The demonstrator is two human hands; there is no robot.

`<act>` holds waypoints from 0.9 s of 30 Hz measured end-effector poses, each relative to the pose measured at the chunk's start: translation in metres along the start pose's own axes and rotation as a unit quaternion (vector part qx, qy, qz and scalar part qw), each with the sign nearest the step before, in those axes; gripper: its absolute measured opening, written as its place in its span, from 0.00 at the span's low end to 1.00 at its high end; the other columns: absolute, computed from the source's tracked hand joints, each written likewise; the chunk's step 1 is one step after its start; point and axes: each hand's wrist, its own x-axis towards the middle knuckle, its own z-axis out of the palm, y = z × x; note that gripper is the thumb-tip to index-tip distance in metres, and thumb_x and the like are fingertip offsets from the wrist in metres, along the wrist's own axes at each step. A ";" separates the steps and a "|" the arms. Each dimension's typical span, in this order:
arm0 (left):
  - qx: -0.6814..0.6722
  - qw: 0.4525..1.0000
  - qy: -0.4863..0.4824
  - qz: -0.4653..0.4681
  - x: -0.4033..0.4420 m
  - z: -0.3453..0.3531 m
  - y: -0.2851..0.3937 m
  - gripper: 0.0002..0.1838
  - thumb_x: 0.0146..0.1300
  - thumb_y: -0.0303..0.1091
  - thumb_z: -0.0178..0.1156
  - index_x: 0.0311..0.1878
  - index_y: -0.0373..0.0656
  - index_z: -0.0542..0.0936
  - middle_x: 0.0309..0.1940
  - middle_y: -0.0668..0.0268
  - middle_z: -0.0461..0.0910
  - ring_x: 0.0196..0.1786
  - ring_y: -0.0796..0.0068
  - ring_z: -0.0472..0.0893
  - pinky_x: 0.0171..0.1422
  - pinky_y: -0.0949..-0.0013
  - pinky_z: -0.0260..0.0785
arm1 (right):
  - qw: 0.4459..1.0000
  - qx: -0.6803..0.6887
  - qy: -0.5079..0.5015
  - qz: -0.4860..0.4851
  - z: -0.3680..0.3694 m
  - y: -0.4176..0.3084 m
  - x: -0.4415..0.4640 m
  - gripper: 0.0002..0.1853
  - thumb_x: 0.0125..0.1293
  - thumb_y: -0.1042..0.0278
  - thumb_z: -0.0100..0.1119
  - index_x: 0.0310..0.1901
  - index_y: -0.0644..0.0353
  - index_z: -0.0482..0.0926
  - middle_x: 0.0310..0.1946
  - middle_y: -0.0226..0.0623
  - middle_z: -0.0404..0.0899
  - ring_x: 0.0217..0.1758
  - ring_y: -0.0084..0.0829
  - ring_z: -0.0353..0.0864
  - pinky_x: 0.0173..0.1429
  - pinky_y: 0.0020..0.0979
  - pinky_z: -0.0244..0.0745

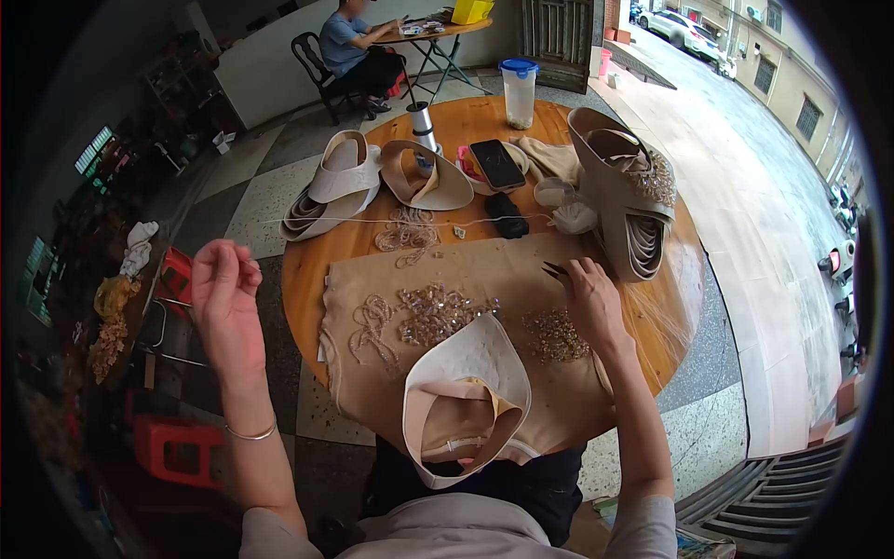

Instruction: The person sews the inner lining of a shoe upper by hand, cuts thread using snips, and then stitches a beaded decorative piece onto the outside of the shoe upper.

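My left hand [226, 303] is raised beyond the table's left edge, fingers curled together; what they hold, if anything, is too small to make out. A pale thread [349, 220] stretches across the table toward it. My right hand [596, 303] grips small dark scissors [554, 269], their two points apart, above the brown cloth [363, 270]. A cream shoe upper [480, 349] lies at the cloth's near edge, in front of my body, between the hands. Loose sparkly beads [438, 315], bead strings [374, 328] and a smaller bead pile [554, 335] lie on the cloth.
Stacked uppers [335, 186] stand at the left back of the wooden table [303, 303], others [624, 200] at the right. Behind the cloth are a phone [497, 165], a black item [506, 216] and a lidded container [519, 93]. Another person [346, 47] sits at a far table.
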 end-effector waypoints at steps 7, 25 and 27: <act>-0.058 0.995 0.054 0.058 -0.038 -0.104 0.069 0.08 0.70 0.31 0.51 0.48 0.40 0.72 0.39 0.69 0.74 0.39 0.82 0.71 0.42 0.76 0.64 | 0.998 -0.054 -0.016 -0.041 0.037 0.015 0.015 0.09 0.56 0.73 0.51 0.38 0.55 0.78 0.38 0.38 0.74 0.47 0.40 0.73 0.47 0.40 0.68; -0.126 0.913 0.220 0.320 -0.131 -0.183 0.168 0.12 0.71 0.33 0.48 0.50 0.33 0.70 0.36 0.63 0.70 0.30 0.79 0.67 0.26 0.82 0.61 | 0.996 -0.074 0.036 0.027 0.023 -0.006 0.020 0.07 0.58 0.70 0.54 0.39 0.55 0.77 0.40 0.39 0.73 0.44 0.42 0.75 0.45 0.43 0.72; -0.110 0.929 0.153 0.319 -0.139 -0.206 0.176 0.13 0.71 0.34 0.49 0.50 0.33 0.70 0.33 0.63 0.69 0.29 0.79 0.67 0.26 0.82 0.63 | 0.993 -0.121 0.004 0.013 0.038 0.009 0.030 0.07 0.57 0.71 0.52 0.37 0.55 0.77 0.40 0.40 0.73 0.43 0.44 0.76 0.44 0.43 0.73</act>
